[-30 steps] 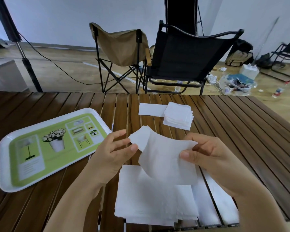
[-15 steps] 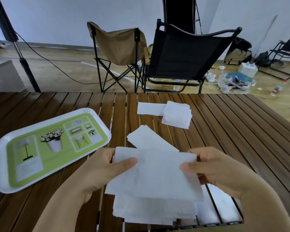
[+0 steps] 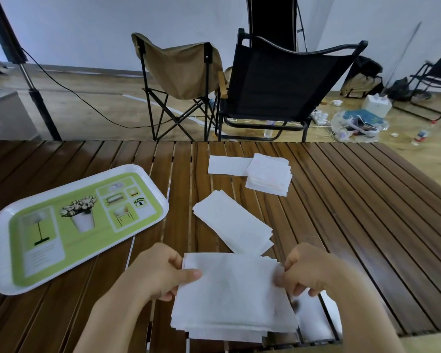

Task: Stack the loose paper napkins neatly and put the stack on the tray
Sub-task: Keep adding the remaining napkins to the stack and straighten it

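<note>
Napkins were found in four groups on the slatted wooden table (image 3: 354,200), none of them on the tray (image 3: 0,250). The tray, white-rimmed with a green printed face, lay near the table's left edge, its surface bare of paper.

The left hand (image 3: 155,273) gripped the left side of the near stack (image 3: 232,296) at the table's front edge, thumb on top and fingers curled beneath. The right hand (image 3: 308,273) pinched the same stack's right side, fingers curled round the edge; this hand was somewhat blurred. The stack's layers were unevenly aligned along the bottom, and a further sheet (image 3: 313,319) protruded to its right at the front edge.

A tilted pair of sheets (image 3: 232,222) lay just beyond the stack, toward the table's centre, appearing to touch its far edge. A single flat sheet (image 3: 227,165) lay near the far edge, its right end tucked under a small folded pile (image 3: 269,177).

Beyond the table stood a tan folding chair (image 3: 183,70) and a black chair (image 3: 285,82).
</note>
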